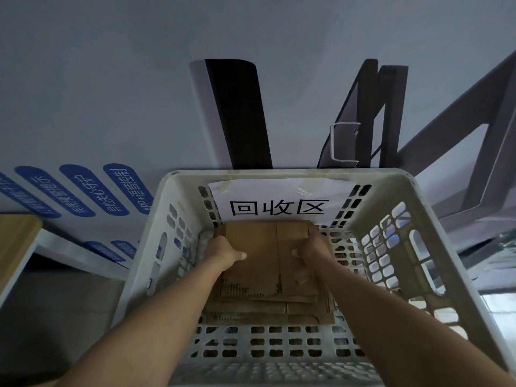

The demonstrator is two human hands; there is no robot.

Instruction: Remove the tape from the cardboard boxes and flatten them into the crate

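Your left hand and right hand grip opposite edges of the flattened cardboard, thumbs on top, both forearms extended forward.

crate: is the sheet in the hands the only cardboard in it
No, the top cardboard sheet, gripped by the left hand and right hand, lies over more flattened pieces inside the crate.

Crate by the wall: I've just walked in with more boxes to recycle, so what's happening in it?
A person has both arms down in the white crate. The left hand and right hand grip a flattened cardboard by its side edges, thumbs on top, on or just above a stack of other flattened pieces. A paper label is on the far wall.
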